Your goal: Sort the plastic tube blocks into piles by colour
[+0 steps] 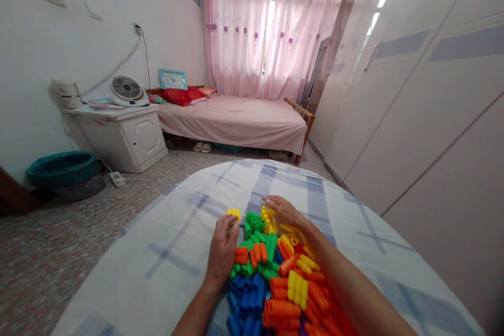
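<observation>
My left hand (222, 245) is at the left side of a pile of plastic tube blocks, its fingers bent against a yellow tube block (233, 213) that shows past the fingertips. Across the pile, my right hand (286, 212) reaches over with fingers stretched out beside some yellow blocks (268, 219); its thumb is hidden. Between the hands lie green blocks (255, 222) with orange blocks (258, 254) on top. Nearer me are blue blocks (248, 294) and orange-red blocks (281, 312), with another yellow block (297, 290) on them. My right forearm covers part of the pile.
The blocks lie on a rounded table with a white and blue checked cloth (169, 241). Beyond it stand a bed (236, 121) and a white cabinet (142, 139) carrying a fan (128, 89). A teal-lined bin (65, 168) is at left, a wardrobe (394, 115) at right.
</observation>
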A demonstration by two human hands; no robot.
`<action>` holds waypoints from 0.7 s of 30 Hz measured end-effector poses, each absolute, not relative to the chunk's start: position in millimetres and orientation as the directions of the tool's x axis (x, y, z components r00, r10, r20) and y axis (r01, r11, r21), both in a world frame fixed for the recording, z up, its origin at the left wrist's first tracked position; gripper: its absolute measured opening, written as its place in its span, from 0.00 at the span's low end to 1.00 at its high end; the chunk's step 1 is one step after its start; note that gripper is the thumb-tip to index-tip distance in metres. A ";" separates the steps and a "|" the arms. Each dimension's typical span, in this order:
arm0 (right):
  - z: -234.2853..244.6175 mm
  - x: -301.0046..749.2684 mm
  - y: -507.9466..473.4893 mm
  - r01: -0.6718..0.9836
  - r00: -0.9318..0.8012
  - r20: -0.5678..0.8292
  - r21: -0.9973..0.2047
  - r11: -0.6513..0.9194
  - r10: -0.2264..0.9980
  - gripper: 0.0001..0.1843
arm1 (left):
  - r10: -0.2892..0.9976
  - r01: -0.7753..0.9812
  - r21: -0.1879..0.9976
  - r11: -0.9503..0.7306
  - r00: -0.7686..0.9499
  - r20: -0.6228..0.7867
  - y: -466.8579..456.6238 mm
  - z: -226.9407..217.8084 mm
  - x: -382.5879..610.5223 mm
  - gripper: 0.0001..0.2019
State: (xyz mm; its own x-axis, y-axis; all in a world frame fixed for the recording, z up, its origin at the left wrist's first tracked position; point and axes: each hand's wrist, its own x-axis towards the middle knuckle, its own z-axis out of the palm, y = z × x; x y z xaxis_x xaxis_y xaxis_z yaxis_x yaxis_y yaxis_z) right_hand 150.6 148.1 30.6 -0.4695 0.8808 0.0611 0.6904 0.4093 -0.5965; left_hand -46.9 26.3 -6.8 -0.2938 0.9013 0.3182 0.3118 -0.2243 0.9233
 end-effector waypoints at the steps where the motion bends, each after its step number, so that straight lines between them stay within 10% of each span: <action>1: 32.8 147.0 141.8 0.667 -0.516 0.048 -0.604 0.436 0.855 0.22 | 0.901 0.322 0.919 -0.227 -0.288 0.324 26.7 -7.5 -47.0 0.17; 17: 90.3 147.2 -42.9 0.482 -0.735 0.271 -0.435 0.761 0.621 0.12 | 0.970 0.240 0.944 -0.225 -0.032 0.240 12.0 19.6 -49.2 0.21; 21: 84.9 167.5 -80.9 0.579 -0.551 0.363 -0.482 0.657 0.752 0.17 | 0.966 0.258 0.936 -0.241 -0.032 0.257 14.3 15.2 -48.4 0.22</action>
